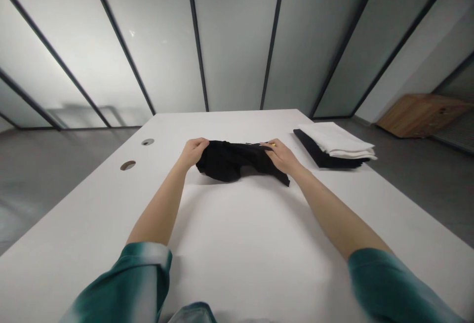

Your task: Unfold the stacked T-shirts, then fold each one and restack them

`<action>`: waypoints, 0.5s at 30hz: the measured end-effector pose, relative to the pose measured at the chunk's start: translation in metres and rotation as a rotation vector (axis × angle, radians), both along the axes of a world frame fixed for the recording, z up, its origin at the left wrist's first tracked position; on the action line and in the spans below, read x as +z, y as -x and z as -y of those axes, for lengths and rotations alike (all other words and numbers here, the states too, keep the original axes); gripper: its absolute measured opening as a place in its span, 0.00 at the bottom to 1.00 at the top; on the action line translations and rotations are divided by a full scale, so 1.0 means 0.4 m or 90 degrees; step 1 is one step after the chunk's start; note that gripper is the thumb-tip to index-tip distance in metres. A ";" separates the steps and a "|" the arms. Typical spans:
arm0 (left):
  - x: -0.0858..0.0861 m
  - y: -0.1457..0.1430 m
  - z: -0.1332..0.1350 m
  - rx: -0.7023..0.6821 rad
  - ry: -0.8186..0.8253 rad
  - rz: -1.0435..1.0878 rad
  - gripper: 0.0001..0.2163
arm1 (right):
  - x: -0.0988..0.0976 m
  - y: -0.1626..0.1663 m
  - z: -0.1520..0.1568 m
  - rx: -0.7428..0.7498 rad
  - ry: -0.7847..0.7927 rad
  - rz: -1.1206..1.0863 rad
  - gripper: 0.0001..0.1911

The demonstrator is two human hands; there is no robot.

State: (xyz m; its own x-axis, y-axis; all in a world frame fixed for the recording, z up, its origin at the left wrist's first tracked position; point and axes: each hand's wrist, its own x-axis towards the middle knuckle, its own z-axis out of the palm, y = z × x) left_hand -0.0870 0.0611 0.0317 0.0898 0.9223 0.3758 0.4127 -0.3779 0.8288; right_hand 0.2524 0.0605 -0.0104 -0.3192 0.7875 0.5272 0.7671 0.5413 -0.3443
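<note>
A black cloth item (225, 161), perhaps a garment, is stretched between my two hands above the white table (252, 244). My left hand (194, 151) pinches its upper left corner, the fingers closed over the edge. On the other side my right hand (281, 156) grips the upper right part, and a narrow end of the fabric hangs below it. A small yellow spot shows by the right fingers, too small to make out. The cloth sags in folds, its lower edge close to the tabletop.
To the right lies a stack: folded white cloth (336, 139) on top of folded black cloth (314, 151). Two round holes, one nearer (128, 165) and one farther (147, 141), pierce the table at left. Behind stands a frosted glass partition (237, 36); a wooden cabinet (418, 114) stands far right.
</note>
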 end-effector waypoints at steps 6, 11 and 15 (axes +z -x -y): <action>0.068 -0.058 0.010 0.125 -0.091 -0.140 0.15 | 0.119 0.035 -0.014 -0.013 0.068 -0.266 0.22; 0.084 -0.150 0.028 -0.068 -0.001 -0.183 0.24 | 0.157 0.139 -0.030 0.024 0.147 -0.571 0.24; 0.084 -0.208 0.046 -0.069 -0.044 -0.306 0.36 | 0.154 0.219 -0.014 0.183 0.234 -0.677 0.26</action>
State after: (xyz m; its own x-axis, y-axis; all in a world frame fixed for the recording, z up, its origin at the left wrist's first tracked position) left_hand -0.0037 0.0426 0.0654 0.3620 0.8727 0.3277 0.6978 -0.4868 0.5255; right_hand 0.1649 0.0659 0.0510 -0.0439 0.9195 0.3905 -0.1389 0.3815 -0.9139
